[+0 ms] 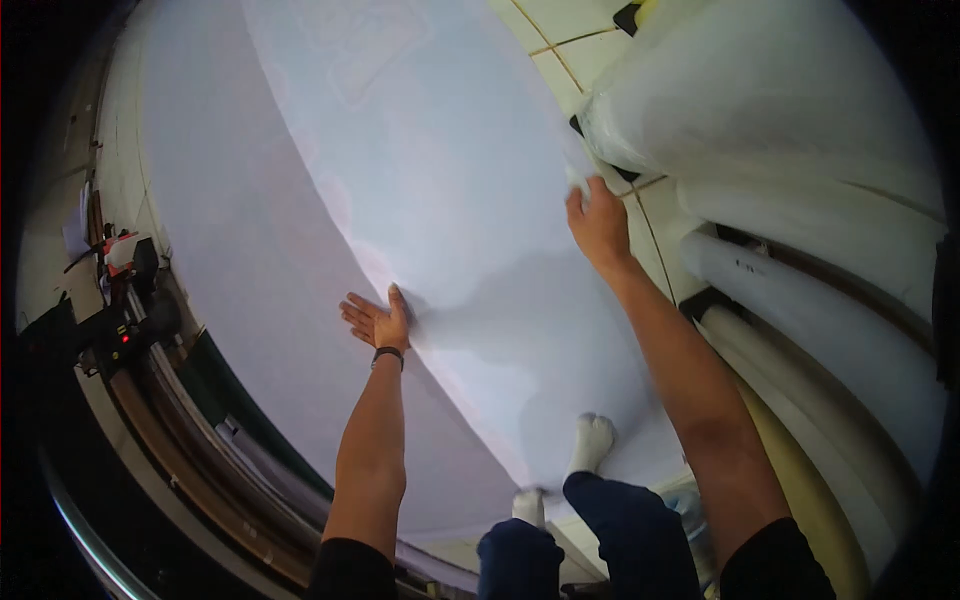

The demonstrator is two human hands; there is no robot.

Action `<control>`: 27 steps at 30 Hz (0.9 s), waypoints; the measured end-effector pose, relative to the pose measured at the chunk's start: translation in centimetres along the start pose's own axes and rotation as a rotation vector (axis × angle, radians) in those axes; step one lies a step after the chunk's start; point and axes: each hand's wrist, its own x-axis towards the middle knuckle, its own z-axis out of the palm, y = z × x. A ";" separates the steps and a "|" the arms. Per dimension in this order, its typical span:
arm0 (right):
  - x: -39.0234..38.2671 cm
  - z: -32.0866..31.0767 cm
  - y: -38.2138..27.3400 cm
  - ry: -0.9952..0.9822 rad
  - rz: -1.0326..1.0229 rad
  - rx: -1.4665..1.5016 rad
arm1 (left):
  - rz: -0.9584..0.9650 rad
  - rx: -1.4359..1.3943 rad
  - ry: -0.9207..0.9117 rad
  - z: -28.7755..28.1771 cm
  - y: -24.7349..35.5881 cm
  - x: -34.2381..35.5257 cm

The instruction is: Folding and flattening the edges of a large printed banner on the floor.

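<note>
A long pale blue sheet (pixel 450 150), maybe paper or fabric, lies over the floor in front of me. Along its left runs a greyish-lilac sheet (pixel 230 190), and the blue one's edge crosses it on a slant. My left hand (pixel 378 320) rests with fingers spread at that edge, touching the lilac surface; a dark band circles the wrist. At the blue sheet's right edge, my right hand (pixel 600 222) is closed, its thumb and fingers pinching what looks like the sheet's border. My feet in light socks (pixel 591 443) stand on the near end of the blue sheet.
Several large rolls, some plastic-wrapped (pixel 760 90), others bare (pixel 800 290), lie along the right. White floor tiles (pixel 570 45) show between them and the sheet. Long brown tubes (pixel 190 470) and a black device with a red light (pixel 122 338) line the left.
</note>
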 end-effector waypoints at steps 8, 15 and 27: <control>21.2 6.5 -6.2 0.065 -0.014 -0.169 | -0.135 0.202 0.217 2.8 2.5 0.1; 18.7 7.0 -3.5 -0.002 -0.133 -0.435 | -0.134 0.210 0.249 2.9 1.3 -0.2; -1.7 -0.6 5.6 0.068 -0.182 -0.528 | -0.062 0.131 0.375 3.7 1.3 0.1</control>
